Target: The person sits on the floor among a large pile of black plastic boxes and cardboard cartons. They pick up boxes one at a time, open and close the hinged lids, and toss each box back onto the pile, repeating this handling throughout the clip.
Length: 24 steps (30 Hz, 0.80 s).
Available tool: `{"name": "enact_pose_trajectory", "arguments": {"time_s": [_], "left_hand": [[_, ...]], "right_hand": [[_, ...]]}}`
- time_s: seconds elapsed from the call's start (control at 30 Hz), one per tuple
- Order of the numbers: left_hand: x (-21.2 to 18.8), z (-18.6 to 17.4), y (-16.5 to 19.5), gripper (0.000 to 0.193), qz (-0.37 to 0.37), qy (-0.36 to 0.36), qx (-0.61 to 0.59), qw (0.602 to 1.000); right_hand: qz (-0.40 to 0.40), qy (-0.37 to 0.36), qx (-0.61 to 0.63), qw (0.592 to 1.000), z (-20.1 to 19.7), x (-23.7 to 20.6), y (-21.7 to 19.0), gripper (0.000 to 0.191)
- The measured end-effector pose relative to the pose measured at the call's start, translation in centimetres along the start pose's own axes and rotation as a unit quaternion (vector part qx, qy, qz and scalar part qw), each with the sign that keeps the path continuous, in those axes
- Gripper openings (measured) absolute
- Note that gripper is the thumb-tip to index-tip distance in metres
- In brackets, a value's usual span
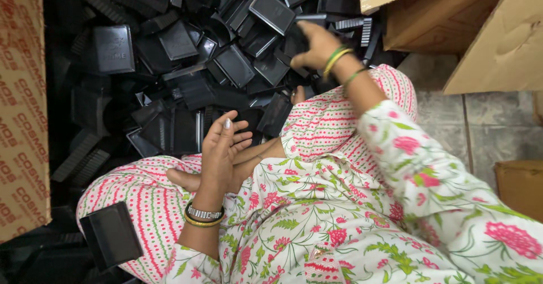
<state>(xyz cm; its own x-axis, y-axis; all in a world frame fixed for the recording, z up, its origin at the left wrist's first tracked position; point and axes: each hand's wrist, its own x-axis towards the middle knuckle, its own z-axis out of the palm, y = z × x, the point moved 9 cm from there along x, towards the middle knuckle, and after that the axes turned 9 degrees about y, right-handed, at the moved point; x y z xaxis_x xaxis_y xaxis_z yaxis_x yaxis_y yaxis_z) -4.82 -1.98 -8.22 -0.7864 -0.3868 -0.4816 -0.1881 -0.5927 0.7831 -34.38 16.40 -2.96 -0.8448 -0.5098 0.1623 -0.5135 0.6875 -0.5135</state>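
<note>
While the right hand reaches into the heap of black plastic trays, its fingers curl closed on one dark piece at the heap's near edge. The left hand rests empty over the lap, fingers straight and slightly apart. One tray lies apart beside the left knee. Judging by the full heap between the cardboard boxes, most pieces remain unhandled.

Right hand, upper centre of frame, grips a black plastic piece in the heap of black trays. Left hand rests empty, fingers loose, over the lap. Cardboard box upper right.
</note>
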Motion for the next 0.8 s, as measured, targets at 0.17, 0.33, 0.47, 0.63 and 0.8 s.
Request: {"name": "enact_pose_trajectory", "arguments": {"time_s": [0.17,0.33,0.47,0.63,0.8], "left_hand": [[0.1,0.0,-0.4,0.044,-0.006,-0.001,-0.008,1.0],[0.2,0.5,-0.7,0.044,0.006,-0.022,0.019,1.0],[-0.1,0.9,-0.2,0.046,0.013,-0.027,0.015,0.999],[-1.8,1.7,2.9,0.074,0.113,-0.069,-0.011,0.991],[-2.6,1.7,4.1,0.071,0.102,-0.091,-0.104,0.985]], "right_hand": [[0.057,-0.008,-0.097,0.994,6.7,-2.5,0.7,0.101],[-0.002,-0.002,-0.132,0.991,5.1,-4.5,-3.9,0.095],[0.006,0.062,0.037,0.997,1.9,-5.4,-7.5,0.084],[-0.06,-0.065,0.195,0.977,4.3,-11.0,-15.0,0.093],[0.002,-0.176,0.359,0.916,6.0,-12.8,-15.7,0.085]]}}
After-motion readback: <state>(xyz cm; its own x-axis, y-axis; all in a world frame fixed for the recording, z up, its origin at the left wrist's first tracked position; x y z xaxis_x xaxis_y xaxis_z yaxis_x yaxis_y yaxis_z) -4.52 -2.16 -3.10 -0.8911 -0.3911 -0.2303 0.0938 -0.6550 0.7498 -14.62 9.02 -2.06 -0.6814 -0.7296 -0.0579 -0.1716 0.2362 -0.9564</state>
